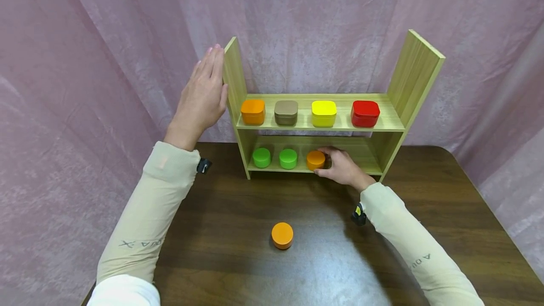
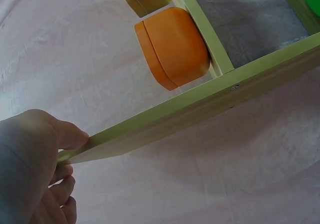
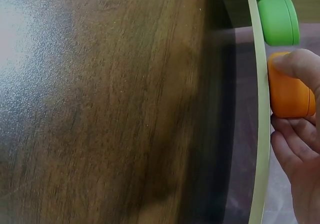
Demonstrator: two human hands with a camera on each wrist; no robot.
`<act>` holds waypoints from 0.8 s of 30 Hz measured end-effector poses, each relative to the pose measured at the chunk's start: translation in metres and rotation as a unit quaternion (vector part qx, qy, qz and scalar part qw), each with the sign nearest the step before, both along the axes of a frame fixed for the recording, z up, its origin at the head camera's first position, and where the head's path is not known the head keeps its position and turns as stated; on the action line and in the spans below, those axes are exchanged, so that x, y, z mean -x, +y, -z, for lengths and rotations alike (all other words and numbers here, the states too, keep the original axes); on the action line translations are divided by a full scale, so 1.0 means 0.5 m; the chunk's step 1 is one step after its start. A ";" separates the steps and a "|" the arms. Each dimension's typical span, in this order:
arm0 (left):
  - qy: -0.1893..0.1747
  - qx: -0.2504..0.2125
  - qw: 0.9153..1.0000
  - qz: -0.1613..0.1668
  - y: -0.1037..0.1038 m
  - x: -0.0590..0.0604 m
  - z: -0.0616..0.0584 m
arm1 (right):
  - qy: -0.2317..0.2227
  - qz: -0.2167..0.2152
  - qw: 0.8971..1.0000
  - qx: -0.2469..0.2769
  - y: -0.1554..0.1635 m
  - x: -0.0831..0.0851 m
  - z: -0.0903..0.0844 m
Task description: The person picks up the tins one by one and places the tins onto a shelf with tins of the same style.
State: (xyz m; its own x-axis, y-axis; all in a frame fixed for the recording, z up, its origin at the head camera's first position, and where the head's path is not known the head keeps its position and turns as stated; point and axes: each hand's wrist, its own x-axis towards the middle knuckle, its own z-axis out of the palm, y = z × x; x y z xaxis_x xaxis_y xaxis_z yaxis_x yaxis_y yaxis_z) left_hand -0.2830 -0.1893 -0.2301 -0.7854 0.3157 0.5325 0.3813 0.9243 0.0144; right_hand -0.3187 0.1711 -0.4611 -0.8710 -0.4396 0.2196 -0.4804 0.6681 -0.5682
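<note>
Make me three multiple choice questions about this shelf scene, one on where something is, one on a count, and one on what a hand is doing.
1. Where is the loose orange tin?
A. on the table
B. on the upper shelf
C. in the left hand

2. How many green tins stand on the lower shelf?
A. one
B. two
C. four

3. What is the right hand doing?
A. resting flat on the table
B. gripping an orange tin
C. touching the red tin

Answers: 1 A, it lies alone on the dark table. 2 B, two green tins stand side by side. 3 B, its fingers curl round that tin.
</note>
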 end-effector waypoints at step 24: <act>0.000 -0.004 1.000 0.005 0.000 -0.003 -0.005 | 0.000 0.013 1.000 -0.003 0.012 -0.042 -0.029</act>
